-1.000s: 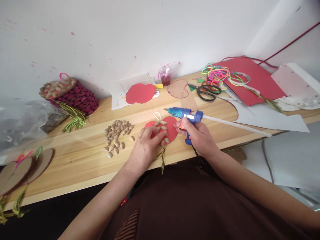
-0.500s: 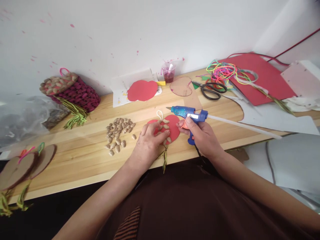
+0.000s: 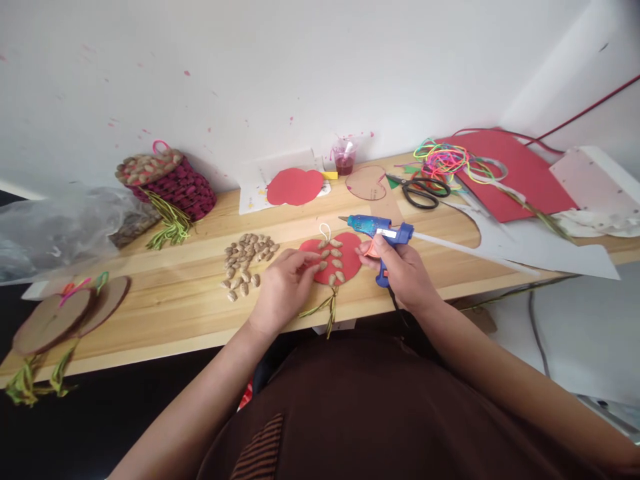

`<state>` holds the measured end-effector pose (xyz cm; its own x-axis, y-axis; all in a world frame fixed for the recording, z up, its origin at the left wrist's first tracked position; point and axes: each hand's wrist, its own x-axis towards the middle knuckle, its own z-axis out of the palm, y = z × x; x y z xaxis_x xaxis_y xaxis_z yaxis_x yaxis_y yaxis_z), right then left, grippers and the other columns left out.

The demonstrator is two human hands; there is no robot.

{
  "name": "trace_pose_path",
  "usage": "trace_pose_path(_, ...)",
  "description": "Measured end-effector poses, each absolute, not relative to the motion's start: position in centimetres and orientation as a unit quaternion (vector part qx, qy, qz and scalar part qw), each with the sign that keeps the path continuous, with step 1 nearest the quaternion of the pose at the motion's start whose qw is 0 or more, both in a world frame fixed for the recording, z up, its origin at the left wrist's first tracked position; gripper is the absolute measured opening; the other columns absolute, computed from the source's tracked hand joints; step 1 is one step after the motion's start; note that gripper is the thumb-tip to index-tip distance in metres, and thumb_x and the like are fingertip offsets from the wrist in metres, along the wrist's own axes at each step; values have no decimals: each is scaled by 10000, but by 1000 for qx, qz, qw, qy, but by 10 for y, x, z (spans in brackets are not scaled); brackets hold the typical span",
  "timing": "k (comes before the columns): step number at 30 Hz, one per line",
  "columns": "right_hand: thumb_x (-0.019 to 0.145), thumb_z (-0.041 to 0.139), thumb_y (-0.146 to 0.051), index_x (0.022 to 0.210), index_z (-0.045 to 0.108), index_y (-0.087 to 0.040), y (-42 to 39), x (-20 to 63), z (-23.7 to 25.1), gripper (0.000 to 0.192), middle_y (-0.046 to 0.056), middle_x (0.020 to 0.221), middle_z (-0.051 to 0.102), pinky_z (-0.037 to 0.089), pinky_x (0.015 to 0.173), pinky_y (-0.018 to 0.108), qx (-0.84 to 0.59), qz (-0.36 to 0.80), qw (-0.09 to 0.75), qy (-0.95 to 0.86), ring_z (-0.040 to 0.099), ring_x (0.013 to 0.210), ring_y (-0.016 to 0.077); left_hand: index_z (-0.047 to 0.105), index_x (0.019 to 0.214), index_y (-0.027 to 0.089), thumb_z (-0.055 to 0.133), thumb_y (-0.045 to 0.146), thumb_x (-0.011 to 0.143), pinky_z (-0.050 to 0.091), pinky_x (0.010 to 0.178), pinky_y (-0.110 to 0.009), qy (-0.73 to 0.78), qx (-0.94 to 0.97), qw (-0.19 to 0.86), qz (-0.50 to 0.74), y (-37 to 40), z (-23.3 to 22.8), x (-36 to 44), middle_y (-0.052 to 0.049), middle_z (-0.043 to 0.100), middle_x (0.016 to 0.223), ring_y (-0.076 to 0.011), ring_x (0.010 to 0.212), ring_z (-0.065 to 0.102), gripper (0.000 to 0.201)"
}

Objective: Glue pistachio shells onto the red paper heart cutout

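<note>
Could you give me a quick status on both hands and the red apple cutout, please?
Right hand grips blue glue gun. Left hand fingertips press red apple cutout. Shells glued on it; loose shell pile to its left.

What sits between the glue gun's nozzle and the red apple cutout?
Nothing visible. The glue gun in the right hand hangs just above the red apple cutout; the left hand rests on its left edge.

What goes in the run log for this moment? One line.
left hand: fingers on red cutout | right hand: holds glue gun | shells: piled left of cutout | bench
</note>
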<state>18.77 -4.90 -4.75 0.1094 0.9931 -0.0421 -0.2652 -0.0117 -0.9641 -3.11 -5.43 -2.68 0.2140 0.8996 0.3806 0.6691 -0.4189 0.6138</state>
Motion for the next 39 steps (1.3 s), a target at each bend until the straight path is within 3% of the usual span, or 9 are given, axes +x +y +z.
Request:
trace_pose_path(3, 798, 741, -605, 843, 726, -207, -49, 187, -45, 401, 47, 890, 718, 641, 811, 349, -466, 544, 586, -380, 729, 908, 210, 726, 997, 186, 698, 187, 872, 583, 786, -343, 522, 771, 151, 333, -54, -30, -28, -56, 715, 926, -184, 823, 679, 128)
trace_pose_path(13, 786, 759, -604, 789, 726, -185, -55, 190, -38, 420, 50, 804, 729, 654, 713, 328, -446, 583, 577, -359, 763, 797, 213, 712, 987, 190, 662, 140, 882, 534, 881, -349, 487, 811, 139, 292, -38, -24, -37, -44, 746, 967, -206, 946, 664, 126)
trace_pose_path(19, 811, 746, -583, 810, 723, -188, -56, 190, -36, 396, 62, 886, 744, 652, 701, 313, -446, 582, 574, -364, 770, 875, 236, 740, 887, 204, 678, 150, 877, 534, 841, -344, 498, 815, 122, 271, -38, -20, -33, -30, 753, 909, -202, 877, 675, 83)
trace_pose_path(24, 808, 747, -587, 830, 732, -189, -56, 190, -38, 399, 63, 887, 755, 652, 696, 317, -445, 581, 578, -361, 773, 826, 225, 770, 927, 221, 666, 155, 885, 538, 790, -360, 492, 836, 70, 232, -35, -19, -28, -35, 761, 899, -212, 807, 668, 129)
trace_pose_path(39, 798, 754, -590, 809, 711, -190, -56, 190, -37, 402, 59, 873, 748, 652, 704, 321, -445, 574, 584, -362, 774, 886, 248, 700, 784, 184, 534, 102, 911, 502, 663, -313, 439, 892, 22, 106, -25, -5, -20, -51, 611, 705, -194, 651, 594, 224)
